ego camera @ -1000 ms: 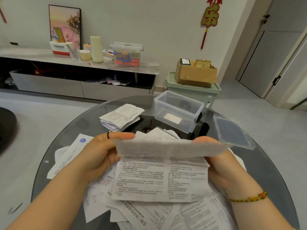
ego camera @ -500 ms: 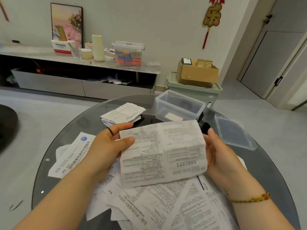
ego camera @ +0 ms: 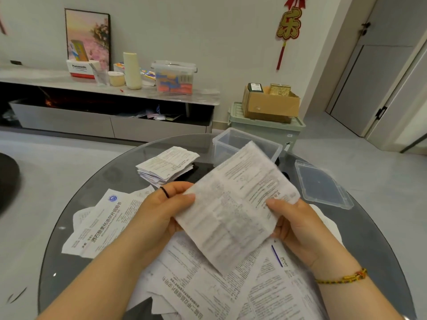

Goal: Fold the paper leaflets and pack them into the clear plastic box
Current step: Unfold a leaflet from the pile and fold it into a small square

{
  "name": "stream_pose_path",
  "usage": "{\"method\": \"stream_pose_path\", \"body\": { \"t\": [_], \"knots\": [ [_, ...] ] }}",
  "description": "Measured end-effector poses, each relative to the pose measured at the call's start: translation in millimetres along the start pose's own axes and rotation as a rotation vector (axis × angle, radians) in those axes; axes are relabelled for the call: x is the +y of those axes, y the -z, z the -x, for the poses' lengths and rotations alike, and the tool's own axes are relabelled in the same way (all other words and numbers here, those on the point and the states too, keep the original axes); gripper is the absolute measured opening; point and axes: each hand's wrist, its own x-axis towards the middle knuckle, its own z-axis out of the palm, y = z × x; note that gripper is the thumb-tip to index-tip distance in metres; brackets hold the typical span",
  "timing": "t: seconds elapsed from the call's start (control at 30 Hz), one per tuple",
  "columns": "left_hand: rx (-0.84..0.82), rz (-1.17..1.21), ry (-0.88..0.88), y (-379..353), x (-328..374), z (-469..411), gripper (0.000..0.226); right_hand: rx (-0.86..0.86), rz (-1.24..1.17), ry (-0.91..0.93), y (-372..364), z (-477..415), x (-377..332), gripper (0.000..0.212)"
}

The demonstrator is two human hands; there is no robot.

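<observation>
Item: folded leaflet [ego camera: 235, 204], white paper with fine print and cross creases, held in the air above the glass table [ego camera: 97, 181] between both hands. Left hand [ego camera: 161, 213]: thumb laid on the near face at the sheet's left corner, remaining fingers curled behind the paper, pinching it; black ring [ego camera: 164, 192] on one finger. Right hand [ego camera: 298, 229]: thumb pressed on the top face at the right edge, fingers tucked under, likewise clamped on the paper; braided bracelet [ego camera: 342, 277] at the wrist. Change from half a second ago: the sheet then sat level and wider than tall; it now lies turned on the diagonal, its far corner raised in front of the clear plastic box [ego camera: 221, 148] and covering much of that box's inside from view, its near corner pointing down toward the person. One second ago its upper part was only being folded over; the fold is now closed. Clear plastic box: open, at the far side of the table. Lid [ego camera: 323, 183]: flat on the glass, to the right of the box and apart from it. Stack of folded leaflets [ego camera: 166, 167]: left of the box, in the same place as before. Loose unfolded leaflets [ego camera: 208, 285]: spread overlapping on the near part of the table under the hands, one with a blue emblem [ego camera: 112, 199] at the left.
</observation>
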Motion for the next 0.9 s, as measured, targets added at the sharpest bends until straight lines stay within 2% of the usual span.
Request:
{"method": "stream_pose_path", "body": {
  "t": [0.03, 0.17, 0.3, 0.43, 0.6, 0.7, 0.77, 0.83, 0.9],
  "knots": [
    [-0.032, -0.006, 0.027, 1, 4, 1, 0.011, 0.036, 0.010, -0.014, 0, 1, -2, 0.018],
    [-0.085, -0.134, 0.097, 3, 12, 4, 0.034, 0.082, 0.080, -0.048, -4, 3, -5, 0.020],
    [-0.033, -0.355, 0.123, 0, 5, 4, 0.020, 0.095, 0.121, -0.042, -10, 4, -2, 0.017],
    [0.050, -0.561, 0.078, -2, -4, 0, 0.012, 0.085, 0.098, -0.032, -11, 4, -3, 0.018],
    [0.003, -0.535, 0.088, -2, -8, -1, 0.005, 0.043, 0.024, -0.041, -11, 6, -5, 0.018],
    [-0.077, -0.439, 0.108, -3, -4, 3, 0.027, 0.028, 0.026, -0.054, -11, 4, -3, 0.016],
    [-0.035, -0.377, 0.103, -2, -3, 3, 0.030, -0.027, 0.079, -0.068, -10, 5, -2, 0.014],
    [-0.003, -0.356, 0.090, 0, -2, 2, 0.024, -0.102, 0.161, -0.121, -10, 6, -2, 0.026],
    [0.010, -0.354, 0.073, 1, -1, 1, 0.023, -0.123, 0.226, -0.147, -11, 7, -1, 0.025]
  ]
}}
